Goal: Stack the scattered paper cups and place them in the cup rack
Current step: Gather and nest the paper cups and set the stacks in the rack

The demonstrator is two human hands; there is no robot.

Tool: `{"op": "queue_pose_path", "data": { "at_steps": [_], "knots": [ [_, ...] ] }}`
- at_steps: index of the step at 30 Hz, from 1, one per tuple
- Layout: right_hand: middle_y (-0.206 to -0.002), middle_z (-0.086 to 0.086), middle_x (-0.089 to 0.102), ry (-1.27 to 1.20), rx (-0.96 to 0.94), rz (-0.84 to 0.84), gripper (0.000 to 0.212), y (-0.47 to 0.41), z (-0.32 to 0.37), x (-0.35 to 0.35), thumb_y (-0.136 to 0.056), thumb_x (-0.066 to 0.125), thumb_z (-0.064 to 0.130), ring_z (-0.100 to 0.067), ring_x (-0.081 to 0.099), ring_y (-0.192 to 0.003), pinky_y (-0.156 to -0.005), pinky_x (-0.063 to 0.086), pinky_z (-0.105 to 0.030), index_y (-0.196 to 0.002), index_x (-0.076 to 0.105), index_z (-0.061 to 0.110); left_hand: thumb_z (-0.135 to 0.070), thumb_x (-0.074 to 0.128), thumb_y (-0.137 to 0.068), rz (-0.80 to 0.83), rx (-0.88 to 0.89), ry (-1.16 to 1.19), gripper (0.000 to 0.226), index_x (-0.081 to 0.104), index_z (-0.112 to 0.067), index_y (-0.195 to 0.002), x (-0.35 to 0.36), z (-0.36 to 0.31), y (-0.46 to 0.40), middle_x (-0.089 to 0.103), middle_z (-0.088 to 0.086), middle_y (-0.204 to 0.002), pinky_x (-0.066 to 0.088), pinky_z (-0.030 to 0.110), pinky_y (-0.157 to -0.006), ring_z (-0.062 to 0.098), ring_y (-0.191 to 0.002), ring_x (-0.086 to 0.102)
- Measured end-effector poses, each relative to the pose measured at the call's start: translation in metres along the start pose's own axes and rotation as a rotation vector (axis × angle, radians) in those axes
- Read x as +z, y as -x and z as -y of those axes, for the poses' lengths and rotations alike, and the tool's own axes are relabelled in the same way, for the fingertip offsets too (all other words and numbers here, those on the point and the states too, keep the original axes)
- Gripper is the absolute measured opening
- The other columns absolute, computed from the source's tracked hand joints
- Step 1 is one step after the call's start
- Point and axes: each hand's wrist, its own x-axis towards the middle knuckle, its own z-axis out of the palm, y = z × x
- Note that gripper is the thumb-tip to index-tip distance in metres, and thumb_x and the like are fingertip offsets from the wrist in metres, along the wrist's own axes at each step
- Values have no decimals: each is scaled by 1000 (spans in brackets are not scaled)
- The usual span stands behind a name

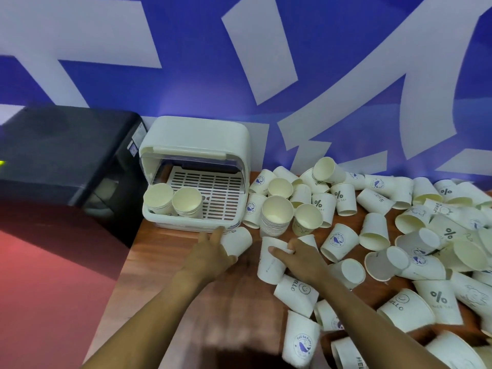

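- The left hand is gripping a tilted paper cup at centre frame, just below the cup rack.
- The right hand is pinching an upside-down cup beside it.
- Scattered cups are lying across the right side.

Both forearms cut off at bottom edge. Cup pile runs off right & bottom edges, so count unknown. Black machine cropped at left, blurred. Rack interior partly hidden under its lid. Print on far cups too small to read.
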Motion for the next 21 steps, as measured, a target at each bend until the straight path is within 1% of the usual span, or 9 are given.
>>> {"op": "queue_pose_path", "data": {
  "at_steps": [4,7,10,12,13,14,17,18,21],
  "knots": [
    [-70,10,49,13,-6,-27,41,10,5,0,-81,59,59,-8,49,-68,-68,40,-28,-80,38,23,-44,65,-83,-31,48,-9,85,15,-29,-150,-19,8,7,29,9,-144,37,37,-104,31,-130,40],
    [-92,8,60,-13,-29,-29,42,17,14,2,-80,62,57,-14,58,-89,-84,47,-35,-100,46,25,-43,66,-82,-32,106,32,85,15,-30,-149,-34,17,14,29,6,-142,36,34,-102,27,-130,40],
    [-124,7,57,-43,-36,-30,65,26,28,9,-77,64,58,-15,54,-113,-97,43,-36,-130,40,29,-41,67,-81,-29,138,60,86,16,-31,-149,-48,30,21,30,5,-141,35,33,-102,26,-130,39],
    [-133,7,53,-36,-41,-31,83,30,40,17,-69,61,65,-17,51,-121,-100,41,-38,-139,32,31,-41,69,-80,-45,158,45,86,18,-31,-148,-57,38,24,33,4,-141,36,33,-102,25,-129,40],
    [-133,7,53,-29,-46,-35,86,32,46,22,-67,60,66,-17,51,-121,-100,42,-38,-140,32,31,-41,70,-79,-61,171,33,85,20,-30,-147,-62,42,25,35,4,-141,36,33,-102,25,-128,41],
    [-132,7,54,-21,-58,-39,83,33,53,26,-68,60,65,-16,52,-119,-98,43,-35,-139,35,30,-40,70,-79,-78,183,25,84,23,-29,-147,-68,46,27,36,5,-141,37,33,-102,25,-128,42],
    [-119,12,58,-1,-138,-56,49,37,78,36,-83,64,44,-10,55,-108,-84,40,-22,-126,49,28,-39,70,-79,-107,211,10,77,30,-27,-144,-87,57,27,35,5,-141,37,34,-102,26,-126,42],
    [-118,12,59,8,-169,-56,43,37,86,39,-85,64,40,-9,55,-108,-82,39,-21,-124,51,29,-39,69,-80,-108,216,2,75,32,-26,-143,-94,61,27,34,5,-141,37,34,-102,26,-126,42],
    [-122,8,60,51,-167,-61,44,35,109,48,-84,62,44,-12,57,-109,-86,43,-27,-124,51,29,-40,67,-81,-130,242,-8,71,34,-28,-142,-114,73,24,36,5,-139,35,36,-103,29,-126,39]
  ]
}}
